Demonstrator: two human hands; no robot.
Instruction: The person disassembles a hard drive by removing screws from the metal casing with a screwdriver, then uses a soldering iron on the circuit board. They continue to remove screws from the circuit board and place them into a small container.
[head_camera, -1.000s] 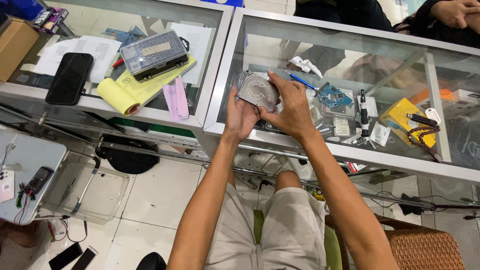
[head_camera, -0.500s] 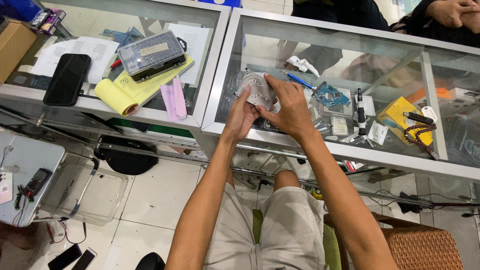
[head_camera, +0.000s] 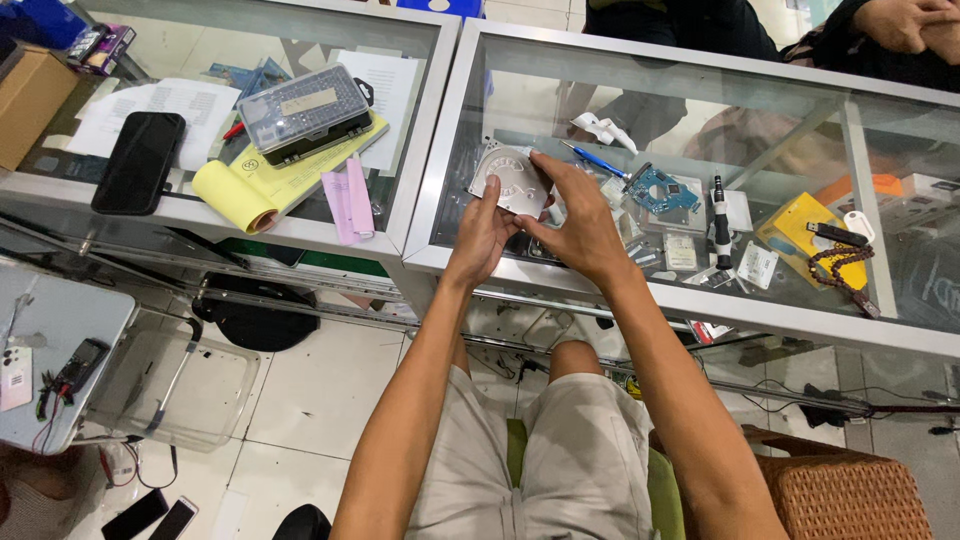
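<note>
Two bare arms, long and thin, no sleeves down to the wrists. No rings, no watch, no gloves on left hand (head_camera: 485, 232) or right hand (head_camera: 580, 222). Short nails. Light grey-tan shorts (head_camera: 560, 460) reaching the knees, soft cloth with a few folds. Bare knees poking out.

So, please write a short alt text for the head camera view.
Both hands, left hand and right hand, hold a flat silver metal cover plate above a glass display counter. A small blue circuit board lies right of it.
</note>
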